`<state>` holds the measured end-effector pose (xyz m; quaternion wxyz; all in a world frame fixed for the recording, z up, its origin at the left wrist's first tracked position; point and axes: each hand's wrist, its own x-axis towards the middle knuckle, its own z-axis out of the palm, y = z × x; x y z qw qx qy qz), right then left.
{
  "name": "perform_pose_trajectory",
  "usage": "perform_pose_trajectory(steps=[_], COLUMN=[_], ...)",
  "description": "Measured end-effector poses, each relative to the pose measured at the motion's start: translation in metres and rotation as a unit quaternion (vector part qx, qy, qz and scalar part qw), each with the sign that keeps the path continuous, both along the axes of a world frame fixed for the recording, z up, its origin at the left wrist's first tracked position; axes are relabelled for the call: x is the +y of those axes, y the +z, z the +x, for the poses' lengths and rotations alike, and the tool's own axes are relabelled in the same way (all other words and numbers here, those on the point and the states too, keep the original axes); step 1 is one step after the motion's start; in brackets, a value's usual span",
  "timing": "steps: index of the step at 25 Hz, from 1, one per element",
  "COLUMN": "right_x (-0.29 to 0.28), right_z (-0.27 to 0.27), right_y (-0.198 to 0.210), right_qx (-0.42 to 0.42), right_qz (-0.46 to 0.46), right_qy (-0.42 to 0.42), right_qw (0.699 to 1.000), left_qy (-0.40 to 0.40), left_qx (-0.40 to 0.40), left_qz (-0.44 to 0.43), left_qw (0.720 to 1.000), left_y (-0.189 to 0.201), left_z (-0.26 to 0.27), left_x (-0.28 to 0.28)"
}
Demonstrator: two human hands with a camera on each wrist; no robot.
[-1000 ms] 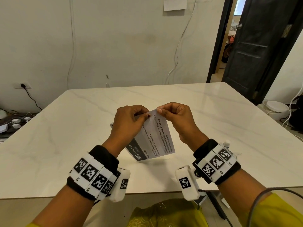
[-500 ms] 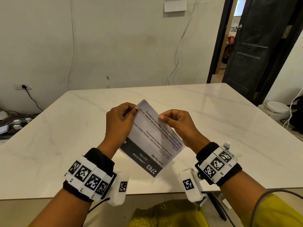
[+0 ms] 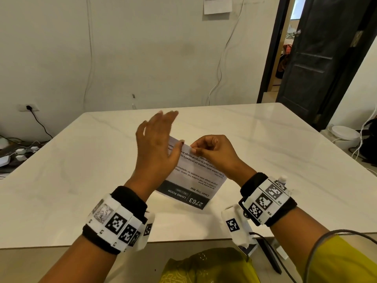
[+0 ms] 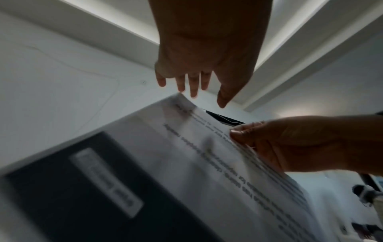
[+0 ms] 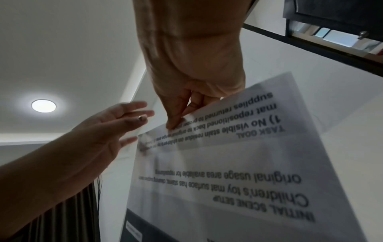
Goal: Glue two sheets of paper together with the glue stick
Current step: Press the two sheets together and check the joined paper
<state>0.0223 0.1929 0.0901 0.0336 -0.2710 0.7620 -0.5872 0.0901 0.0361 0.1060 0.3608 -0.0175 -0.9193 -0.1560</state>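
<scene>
Pinching the printed paper (image 3: 191, 176) by its top edge above the surface (image 3: 285, 160) with only your right hand (image 3: 212, 154), left hand (image 3: 157, 148) splayed beside it, you risk it swinging or slipping.

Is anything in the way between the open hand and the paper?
No. The left hand is open right beside the printed paper, with only air between. The right hand pinches the paper's top edge.

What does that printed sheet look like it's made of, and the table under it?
The printed sheet looks like thin matte paper: it bows where the right hand pinches it, and light shows through. The table looks like polished marble or a marble-look slab: white, grey-veined, glossy.
</scene>
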Motion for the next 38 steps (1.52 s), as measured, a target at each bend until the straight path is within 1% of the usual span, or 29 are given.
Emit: perform_pose_trajectory(steps=[1,2,3,5,6,8,10,13,15,17,23,28,30,32,34,38], right_x=[-0.003,-0.006,-0.008,-0.009,-0.007,-0.003,0.002,0.013,0.022,0.03,0.037,0.035,0.034,0.034,0.035,0.032], right_z=[0.001,0.001,0.001,0.0,-0.001,-0.003,-0.007,-0.019,-0.027,-0.033,-0.039,-0.037,-0.036,-0.034,-0.033,-0.03], right_y=[0.001,0.002,0.003,0.002,0.002,0.0,-0.002,-0.009,-0.016,-0.024,-0.033,-0.027,-0.025,-0.028,-0.036,-0.047], right_qx=[0.018,0.035,0.045,0.047,0.043,0.031,0.022,0.003,-0.028,-0.054,-0.119,-0.123,-0.146,-0.189,-0.218,-0.211], right_qz=[0.007,0.011,0.011,0.009,0.009,0.011,0.018,0.038,0.021,-0.013,-0.091,-0.095,-0.11,-0.118,-0.106,-0.096], right_qy=[0.005,0.008,0.008,0.005,0.004,0.011,0.017,0.011,0.014,0.008,0.006,0.016,0.014,0.022,0.027,-0.009], right_qw=[1.0,0.999,0.999,0.999,0.999,0.999,0.999,0.999,0.999,0.998,0.989,0.988,0.983,0.975,0.97,0.973], left_qy=[-0.01,-0.016,-0.017,-0.007,0.0,0.002,-0.024,-0.063,-0.077,-0.085,-0.08,-0.057,-0.049,-0.045,-0.051,-0.056], left_qx=[-0.024,-0.062,-0.107,-0.175,-0.193,-0.216,-0.23,-0.214,-0.201,-0.196,-0.211,-0.237,-0.246,-0.227,-0.206,-0.199], left_qz=[-0.063,-0.104,-0.12,-0.109,-0.111,-0.133,-0.105,0.0,0.073,0.115,0.143,0.136,0.134,0.172,0.215,0.248], left_qw=[0.998,0.993,0.987,0.979,0.975,0.967,0.967,0.975,0.974,0.97,0.964,0.96,0.959,0.958,0.953,0.946], left_y=[0.001,0.003,0.005,0.007,0.008,0.006,0.001,-0.006,-0.011,-0.015,-0.022,-0.025,-0.024,-0.024,-0.024,-0.024], left_z=[-0.002,-0.003,-0.005,-0.006,-0.006,-0.006,-0.006,-0.006,-0.005,-0.006,-0.006,-0.007,-0.005,-0.005,-0.004,-0.004], left_x=[0.005,0.01,0.013,0.014,0.014,0.011,0.006,-0.006,-0.016,-0.023,-0.028,-0.028,-0.027,-0.028,-0.031,-0.032])
